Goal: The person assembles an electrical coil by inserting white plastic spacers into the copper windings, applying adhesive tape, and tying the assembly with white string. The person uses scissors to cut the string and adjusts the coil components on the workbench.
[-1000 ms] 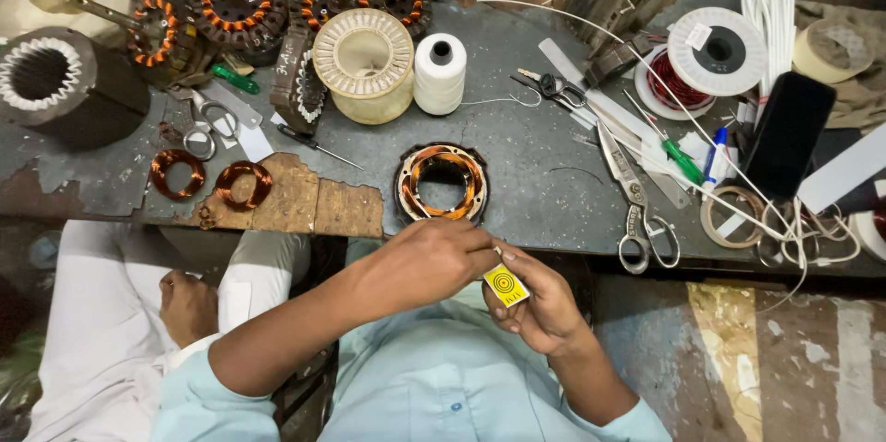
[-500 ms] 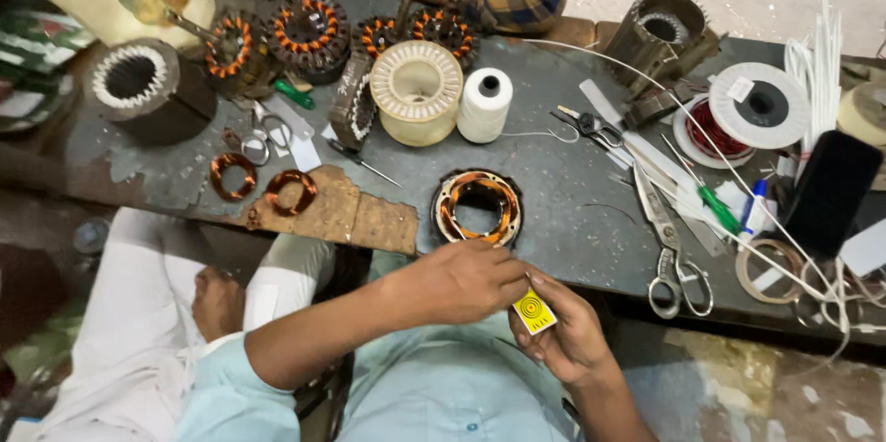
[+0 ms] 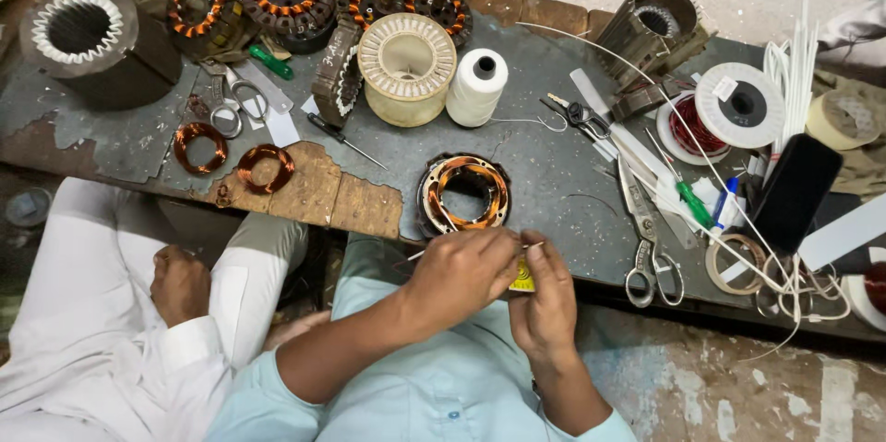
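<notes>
Yellow packet [image 3: 522, 278] now nearly hidden between left hand [image 3: 461, 274] and right hand [image 3: 546, 299].

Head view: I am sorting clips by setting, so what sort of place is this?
Probably a motor rewinding workshop: a round copper-wound stator lies on the worn grey metal bench, with loose copper wire coils and steel scissors nearby.

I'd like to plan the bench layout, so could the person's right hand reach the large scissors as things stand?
Probably yes: the right hand holds a small yellow packet, but the large scissors lie close by, nothing between.
</notes>
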